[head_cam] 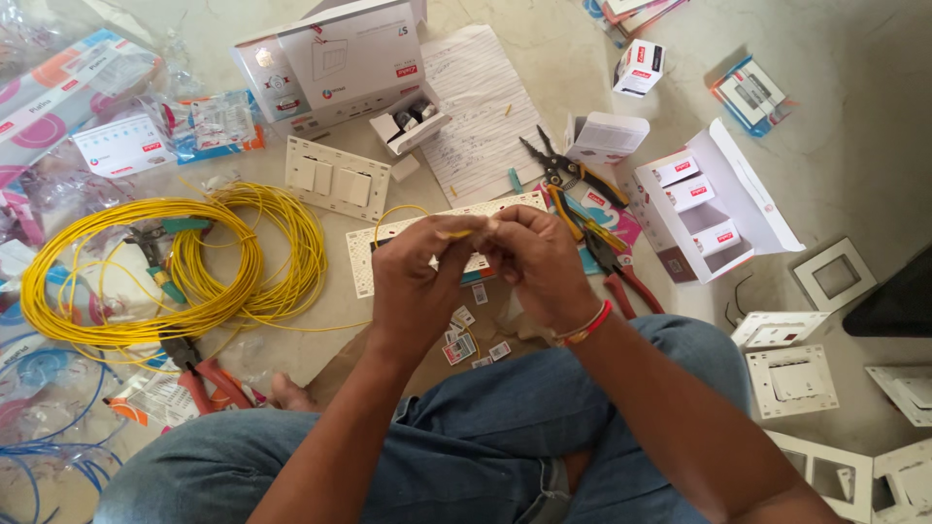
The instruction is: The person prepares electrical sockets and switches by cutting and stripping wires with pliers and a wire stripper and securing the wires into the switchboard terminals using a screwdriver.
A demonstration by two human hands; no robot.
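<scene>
Close in, above the jeans-clad knees, left hand (pixel 416 275) & right hand (pixel 536 262) are pressed together fingertip to fingertip, both pinching the end of a thin yellow wire (pixel 456 233), held just over the perforated white plate (pixel 364 254) on the floor. Left of that plate lies the yellow wire coil (pixel 165 267) w/ red-handled pliers (pixel 199 374) at its near edge; right of the plate, more pliers (pixel 582 180) & an open box of small cartons (pixel 704 209). Beyond the plate: white switch panel (pixel 337 179), lined paper sheet (pixel 481 107), big white box (pixel 335 58).

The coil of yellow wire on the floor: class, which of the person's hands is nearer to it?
The left hand. The coil of yellow wire lies out to its left, while the right hand is on the left hand's far side, farther from the coil.
</scene>
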